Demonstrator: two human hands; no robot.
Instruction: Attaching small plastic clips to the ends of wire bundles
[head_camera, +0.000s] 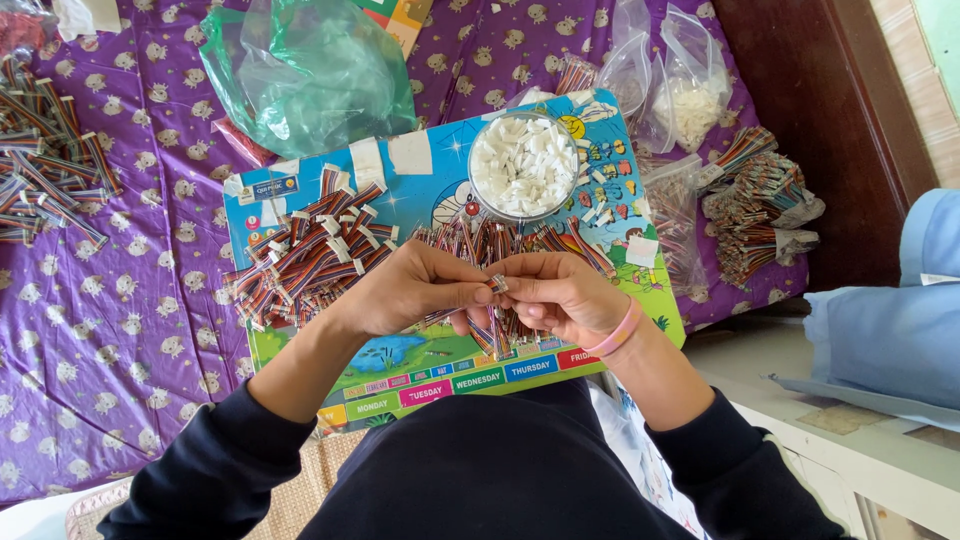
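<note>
Both hands, left hand and right hand, pinch a small white plug onto striped wires, which looks easy to fumble and drop.

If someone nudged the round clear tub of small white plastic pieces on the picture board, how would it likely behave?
The round clear tub looks shallow and wide, so it would probably slide rather than tip. It is heaped with tiny white pieces and has no lid, so a sharp push could spill some. On the glossy picture board it likely slides easily.
</note>
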